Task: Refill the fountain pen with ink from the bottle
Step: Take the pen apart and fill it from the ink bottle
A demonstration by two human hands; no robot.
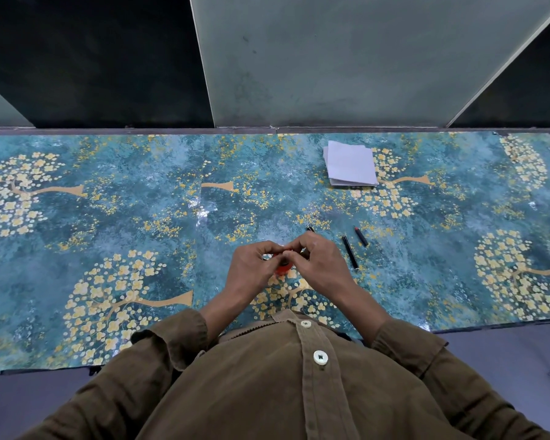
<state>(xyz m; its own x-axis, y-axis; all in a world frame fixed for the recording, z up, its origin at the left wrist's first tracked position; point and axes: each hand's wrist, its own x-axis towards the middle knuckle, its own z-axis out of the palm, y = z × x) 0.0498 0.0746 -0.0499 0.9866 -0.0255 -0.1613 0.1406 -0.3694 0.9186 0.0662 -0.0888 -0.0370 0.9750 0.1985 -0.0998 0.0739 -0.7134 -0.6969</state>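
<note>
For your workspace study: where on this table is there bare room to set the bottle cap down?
Free: the left half of the table, and between the folded paper and the far edge. Crowded: around both hands and the pen parts to their right.

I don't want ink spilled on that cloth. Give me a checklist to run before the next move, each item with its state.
1. Small red ink bottle steadied on the table: cannot tell; both hands hide most of it.
2. Left hand gripping bottle: ok.
3. Right hand pinching something at its top: ok.
4. Long black pen barrel lying clear of the hands: ok.
5. Short black piece with red tip lying clear: ok.
6. Folded white paper near the hands: not ok, far edge.
</note>
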